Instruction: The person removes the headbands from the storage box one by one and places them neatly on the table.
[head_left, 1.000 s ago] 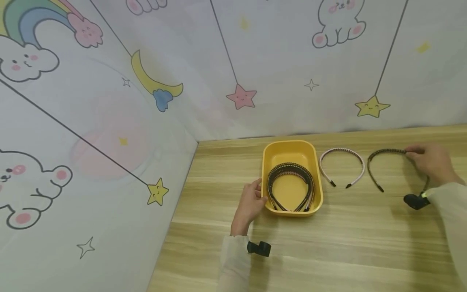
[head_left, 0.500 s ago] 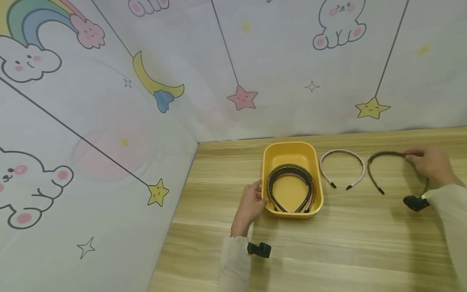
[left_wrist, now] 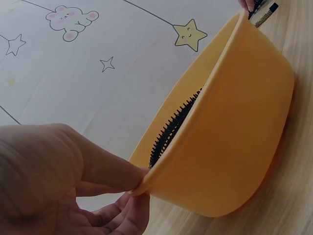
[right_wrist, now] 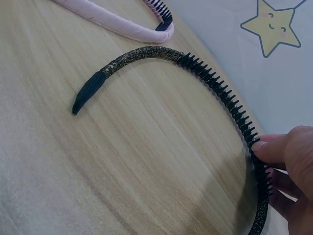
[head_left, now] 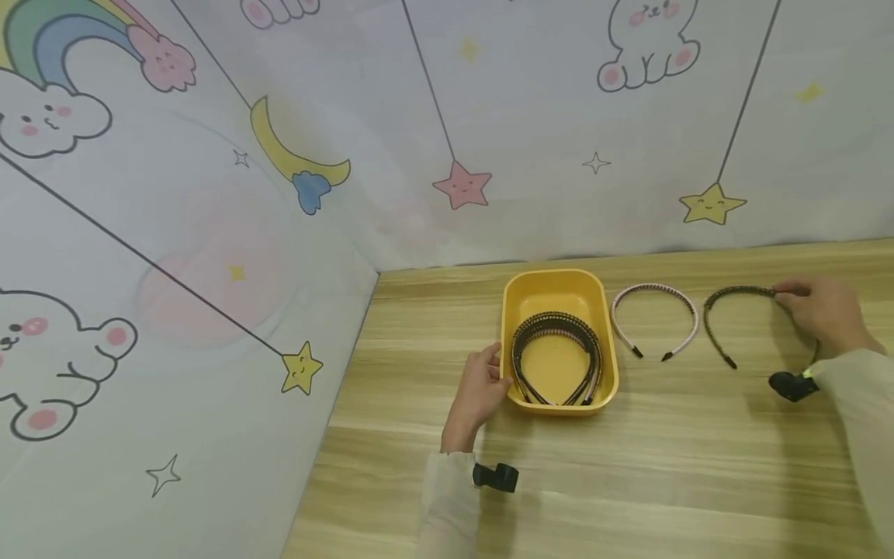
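Observation:
My left hand (head_left: 478, 394) pinches the left rim of a yellow plastic tub (head_left: 515, 291), thumb over the edge and fingers under it, as the left wrist view shows. Inside the tub lies a nested stack of dark toothed headbands (head_left: 555, 324). On the right, my right hand (head_left: 831, 314) pinches a black headband with gold flecks (right_wrist: 220, 88) along its toothed top arc. That headband's tips point toward me, its right end partly hidden by the hand and wrist. Between it and the tub, a pale pink headband (head_left: 655, 287) lies on the table.
The wood-grain table (head_left: 628, 481) meets a white wall (head_left: 545, 210) with cartoon drawings close behind the tub and headbands. A second wall (head_left: 209, 404) borders the table on the left. Each wrist wears a black camera (head_left: 497, 477).
Almost nothing differs. Both hands keep their holds on the tub and the black headband, and the head view shifts only slightly.

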`<state>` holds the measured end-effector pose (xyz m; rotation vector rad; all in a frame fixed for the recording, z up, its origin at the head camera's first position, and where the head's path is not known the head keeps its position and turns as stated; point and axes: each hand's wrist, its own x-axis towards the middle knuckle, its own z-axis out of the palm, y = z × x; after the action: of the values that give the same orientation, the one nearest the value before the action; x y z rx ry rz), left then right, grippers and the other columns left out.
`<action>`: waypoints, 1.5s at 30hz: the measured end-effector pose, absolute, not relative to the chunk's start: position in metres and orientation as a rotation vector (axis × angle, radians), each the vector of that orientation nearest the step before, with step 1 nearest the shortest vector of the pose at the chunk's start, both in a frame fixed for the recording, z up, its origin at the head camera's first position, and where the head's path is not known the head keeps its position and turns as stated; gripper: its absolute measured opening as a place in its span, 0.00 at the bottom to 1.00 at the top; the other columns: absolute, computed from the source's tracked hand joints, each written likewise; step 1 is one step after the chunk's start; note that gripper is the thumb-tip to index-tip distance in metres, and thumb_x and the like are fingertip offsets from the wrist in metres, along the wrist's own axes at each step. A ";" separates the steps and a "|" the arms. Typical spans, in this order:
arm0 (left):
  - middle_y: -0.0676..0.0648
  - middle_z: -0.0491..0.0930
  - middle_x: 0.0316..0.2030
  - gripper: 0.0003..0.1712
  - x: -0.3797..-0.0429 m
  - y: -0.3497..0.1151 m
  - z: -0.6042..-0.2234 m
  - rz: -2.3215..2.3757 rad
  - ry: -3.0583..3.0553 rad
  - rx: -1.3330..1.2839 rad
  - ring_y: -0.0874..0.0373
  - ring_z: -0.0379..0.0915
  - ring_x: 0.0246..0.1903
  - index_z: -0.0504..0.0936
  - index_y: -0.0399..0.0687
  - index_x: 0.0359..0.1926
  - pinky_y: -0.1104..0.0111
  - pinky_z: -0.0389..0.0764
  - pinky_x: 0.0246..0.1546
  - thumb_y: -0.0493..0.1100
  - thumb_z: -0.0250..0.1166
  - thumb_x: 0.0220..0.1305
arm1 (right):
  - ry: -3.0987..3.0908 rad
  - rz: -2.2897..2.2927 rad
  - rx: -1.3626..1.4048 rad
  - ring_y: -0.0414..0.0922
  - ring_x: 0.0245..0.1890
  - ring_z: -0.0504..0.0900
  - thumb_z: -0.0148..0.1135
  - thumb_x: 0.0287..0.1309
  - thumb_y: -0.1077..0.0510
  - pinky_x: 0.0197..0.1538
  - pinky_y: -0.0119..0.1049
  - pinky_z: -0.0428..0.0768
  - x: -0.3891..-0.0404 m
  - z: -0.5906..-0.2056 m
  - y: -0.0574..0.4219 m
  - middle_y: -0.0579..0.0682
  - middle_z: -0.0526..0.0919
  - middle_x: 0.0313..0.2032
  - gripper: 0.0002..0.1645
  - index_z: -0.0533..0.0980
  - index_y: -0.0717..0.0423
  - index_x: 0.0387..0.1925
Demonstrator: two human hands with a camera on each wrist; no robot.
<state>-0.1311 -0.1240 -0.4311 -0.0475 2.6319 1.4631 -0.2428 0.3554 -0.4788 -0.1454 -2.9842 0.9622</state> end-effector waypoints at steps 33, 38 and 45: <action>0.38 0.69 0.49 0.36 -0.133 -0.125 -0.432 1.445 2.636 -0.078 0.54 0.69 0.41 0.64 0.35 0.67 0.68 0.77 0.40 0.26 0.61 0.56 | -2.938 1.043 -0.176 0.73 0.56 0.62 0.38 0.71 0.47 0.54 0.68 0.61 -0.242 -0.464 0.336 0.78 0.63 0.59 0.34 0.63 0.71 0.63; 0.38 0.69 0.50 0.36 -0.133 -0.123 -0.430 1.435 2.641 -0.086 0.54 0.70 0.42 0.64 0.36 0.68 0.68 0.77 0.40 0.27 0.61 0.57 | -2.889 1.098 -0.111 0.74 0.58 0.60 0.42 0.70 0.48 0.56 0.69 0.59 -0.242 -0.451 0.328 0.77 0.62 0.62 0.34 0.61 0.69 0.65; 0.38 0.69 0.50 0.36 -0.133 -0.122 -0.431 1.428 2.639 -0.099 0.54 0.69 0.42 0.64 0.37 0.68 0.68 0.77 0.40 0.27 0.61 0.57 | -2.837 1.073 -0.035 0.73 0.57 0.62 0.47 0.69 0.52 0.57 0.68 0.59 -0.240 -0.433 0.305 0.78 0.64 0.59 0.29 0.64 0.69 0.63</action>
<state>-0.1328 -0.1217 -0.4310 -0.0989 2.6385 1.4285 -0.2398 0.3054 -0.4332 -0.0348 -2.8366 1.0730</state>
